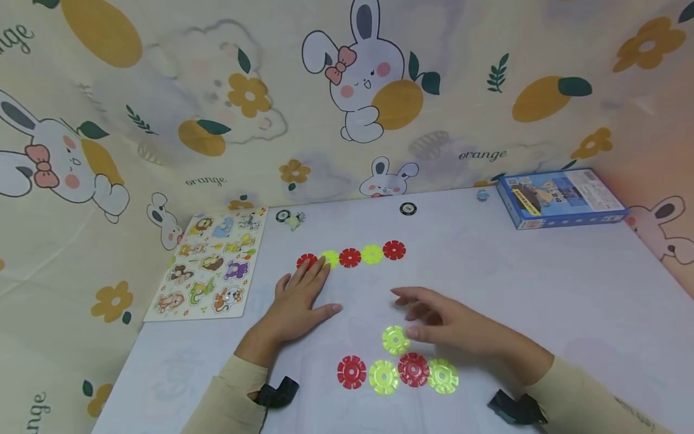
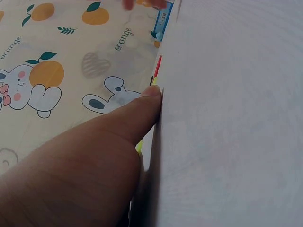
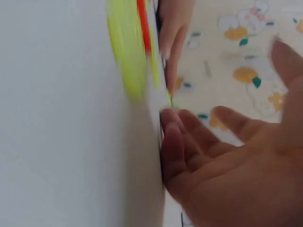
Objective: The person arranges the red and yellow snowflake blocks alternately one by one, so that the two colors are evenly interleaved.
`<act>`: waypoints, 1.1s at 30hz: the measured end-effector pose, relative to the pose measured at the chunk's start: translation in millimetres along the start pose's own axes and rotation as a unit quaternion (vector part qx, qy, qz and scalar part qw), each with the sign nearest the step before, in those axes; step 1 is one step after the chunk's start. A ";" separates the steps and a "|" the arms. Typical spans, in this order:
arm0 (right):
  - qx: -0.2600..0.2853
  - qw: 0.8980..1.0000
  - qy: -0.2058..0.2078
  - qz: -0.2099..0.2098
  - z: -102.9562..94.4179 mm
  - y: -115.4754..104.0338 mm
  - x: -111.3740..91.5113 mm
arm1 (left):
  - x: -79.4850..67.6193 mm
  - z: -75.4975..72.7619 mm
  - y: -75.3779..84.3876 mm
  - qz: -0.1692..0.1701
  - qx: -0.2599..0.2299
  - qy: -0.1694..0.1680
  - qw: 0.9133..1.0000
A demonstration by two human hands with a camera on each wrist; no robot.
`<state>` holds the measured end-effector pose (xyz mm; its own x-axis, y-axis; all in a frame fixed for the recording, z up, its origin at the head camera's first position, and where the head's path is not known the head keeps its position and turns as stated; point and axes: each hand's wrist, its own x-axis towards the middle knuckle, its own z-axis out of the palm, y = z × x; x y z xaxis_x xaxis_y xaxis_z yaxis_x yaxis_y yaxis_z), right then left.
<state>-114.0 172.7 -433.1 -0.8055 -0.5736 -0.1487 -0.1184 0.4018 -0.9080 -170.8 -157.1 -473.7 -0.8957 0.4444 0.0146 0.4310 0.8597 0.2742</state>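
Note:
My left hand [image 1: 297, 306] lies palm down on the white table, fingers straight and spread. Its fingertips touch the left end of a row of notched flat discs, over a red disc [image 1: 306, 259] and a yellow-green disc [image 1: 331, 258]. My right hand [image 1: 455, 320] is held just right of a single yellow-green disc [image 1: 394, 340], with loosely bent fingers and nothing in them. Whether its thumb touches that disc I cannot tell. Nearer to me is a second row, alternating red disc [image 1: 352, 372] and yellow-green disc [image 1: 384, 377]. The right wrist view shows the right hand's [image 3: 227, 161] fingers relaxed.
An animal sticker sheet [image 1: 208, 265] lies on the left. A blue box [image 1: 561, 198] stands at the back right, with a small blue piece [image 1: 482, 195] beside it. Black round tokens [image 1: 408, 208] and a small figure [image 1: 294, 221] sit along the back edge, before a printed cloth [image 1: 325, 163].

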 end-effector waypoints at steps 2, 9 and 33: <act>-0.022 1.000 -0.016 0.014 7.9 1.3 -3.4 | 0.2 -0.4 0.1 0.000 -0.002 0.000 1.000; -0.171 0.985 -0.003 0.009 27.2 -1.3 0.3 | -0.2 -0.2 -1.0 -0.010 -0.005 -0.005 1.000; 0.019 0.958 0.266 0.102 -58.5 45.0 44.5 | 0.2 -2.3 0.7 -0.002 -0.010 -0.007 1.000</act>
<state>-189.1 207.0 -457.7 -0.9929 -0.0365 -0.1131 0.0861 0.4352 -0.8962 -170.9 -157.0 -471.2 -0.8957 0.4447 0.0001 0.4252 0.8562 0.2936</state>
